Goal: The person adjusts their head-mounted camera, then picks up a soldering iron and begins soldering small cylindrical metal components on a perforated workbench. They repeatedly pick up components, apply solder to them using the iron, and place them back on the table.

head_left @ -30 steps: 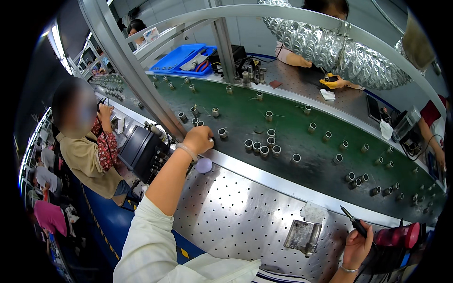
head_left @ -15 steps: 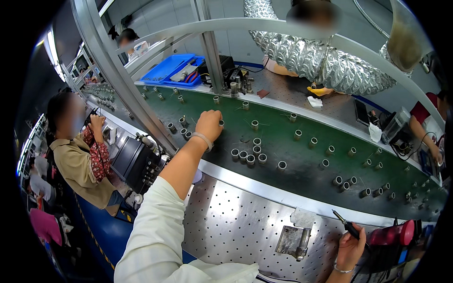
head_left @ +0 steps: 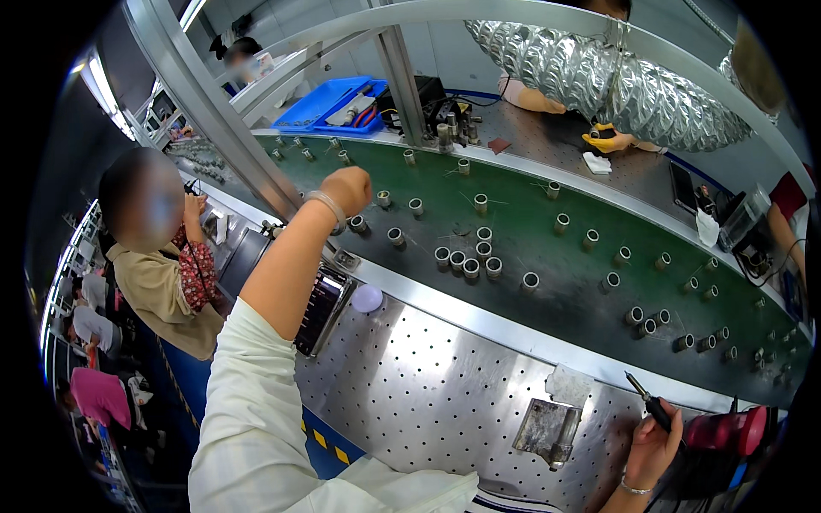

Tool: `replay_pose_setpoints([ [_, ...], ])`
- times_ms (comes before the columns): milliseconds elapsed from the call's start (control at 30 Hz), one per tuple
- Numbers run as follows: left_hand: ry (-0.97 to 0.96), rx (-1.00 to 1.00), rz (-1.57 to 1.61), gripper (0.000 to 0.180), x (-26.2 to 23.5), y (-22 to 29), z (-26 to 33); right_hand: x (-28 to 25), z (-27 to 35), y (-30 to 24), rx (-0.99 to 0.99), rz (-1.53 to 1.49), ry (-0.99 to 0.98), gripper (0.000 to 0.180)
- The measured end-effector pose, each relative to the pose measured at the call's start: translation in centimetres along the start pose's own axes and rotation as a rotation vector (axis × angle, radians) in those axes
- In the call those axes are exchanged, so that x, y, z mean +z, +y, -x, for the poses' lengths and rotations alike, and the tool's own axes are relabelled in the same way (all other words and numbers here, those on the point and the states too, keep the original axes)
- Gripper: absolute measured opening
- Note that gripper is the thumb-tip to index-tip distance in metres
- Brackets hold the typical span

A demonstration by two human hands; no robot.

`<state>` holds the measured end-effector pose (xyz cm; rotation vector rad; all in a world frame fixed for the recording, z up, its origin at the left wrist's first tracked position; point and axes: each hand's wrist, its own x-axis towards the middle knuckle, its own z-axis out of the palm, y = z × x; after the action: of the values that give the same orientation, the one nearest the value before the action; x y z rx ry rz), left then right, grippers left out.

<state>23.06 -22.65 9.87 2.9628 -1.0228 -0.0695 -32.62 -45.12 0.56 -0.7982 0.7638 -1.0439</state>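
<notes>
My left hand reaches over the green conveyor belt with its fingers curled closed. Whatever may be in the fingers is hidden behind the hand. Short metal cylinders stand close by: one cylinder just right of the fingers, another farther right, and a third nearer me. At the lower right, my right hand grips a soldering iron by its black handle, tip pointing up and left. The iron is over the bench, left of a red stand.
A metal fixture lies on the perforated steel bench. Several more cylinders stand along the belt. An aluminium post rises left of my arm; a foil duct hangs above the far side. Co-workers sit across and at left.
My left hand has moved left along the belt, away from a cylinder that its fingertips were beside and that now stands free. My right hand still holds the soldering iron. The view has shifted slightly.
</notes>
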Motion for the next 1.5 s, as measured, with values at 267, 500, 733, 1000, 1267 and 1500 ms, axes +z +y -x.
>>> replay_pose_setpoints([
  [267, 0.055, -0.041, -0.182, 0.023, 3.8, 1.0, 2.1, 0.6, 0.1, -0.3, -0.001, -0.025, -0.005, 0.040],
  [500, 0.063, -0.033, -0.291, 0.025, 6.0, 0.0, 1.8, 0.0, 0.1, 0.0, 0.014, -0.030, -0.019, 0.039],
  [733, -0.126, 0.069, -0.043, 0.032, 4.5, 1.4, 2.5, -0.1, 0.0, 0.0, 0.011, -0.013, -0.033, 0.038],
  [1000, -0.008, 0.227, 0.223, 0.038, 6.2, 3.5, 4.4, -0.2, -0.1, 0.0, 0.009, -0.027, -0.095, 0.040],
  [1267, 0.105, 0.268, 0.194, 0.028, 5.0, 5.9, 7.9, -0.4, -0.3, 0.1, 0.010, -0.031, -0.082, 0.041],
  [1500, -0.057, 0.777, 0.354, 0.027, 6.2, 14.8, 16.8, -0.6, -0.4, 0.2, 0.031, -0.015, -0.102, 0.039],
])
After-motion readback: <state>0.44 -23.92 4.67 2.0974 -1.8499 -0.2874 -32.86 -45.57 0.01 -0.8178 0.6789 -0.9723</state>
